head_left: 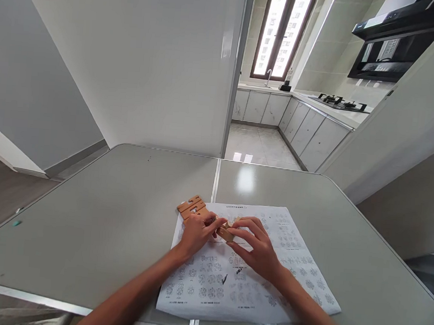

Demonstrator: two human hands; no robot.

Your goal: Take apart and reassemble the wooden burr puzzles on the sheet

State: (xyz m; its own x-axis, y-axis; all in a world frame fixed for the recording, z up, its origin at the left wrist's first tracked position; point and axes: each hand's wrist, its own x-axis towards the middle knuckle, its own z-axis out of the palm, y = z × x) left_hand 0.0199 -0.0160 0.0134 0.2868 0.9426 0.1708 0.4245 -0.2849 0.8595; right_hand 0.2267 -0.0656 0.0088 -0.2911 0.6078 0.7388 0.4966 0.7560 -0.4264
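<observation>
Over the printed sheet (205, 309), both hands meet around small light wooden puzzle pieces (226, 234). My left hand (197, 231) is closed on their left side, its thumb and finger reaching toward the middle. From the right, my right hand (257, 244) pinches them between thumb and fingertips. Fingers cover much of the pieces, so how they fit together cannot be made out. Just beyond my left hand lie darker orange-brown notched wooden pieces (192, 205), side by side at the sheet's upper left corner and partly hidden by that hand.
The sheet carries rows of small diagrams and a few black marks. It lies across the metal seam (216, 182) of a grey table (83, 232). A small green bit (17, 223) sits near the left edge. Beyond are a wall and a kitchen with a stove (342, 102).
</observation>
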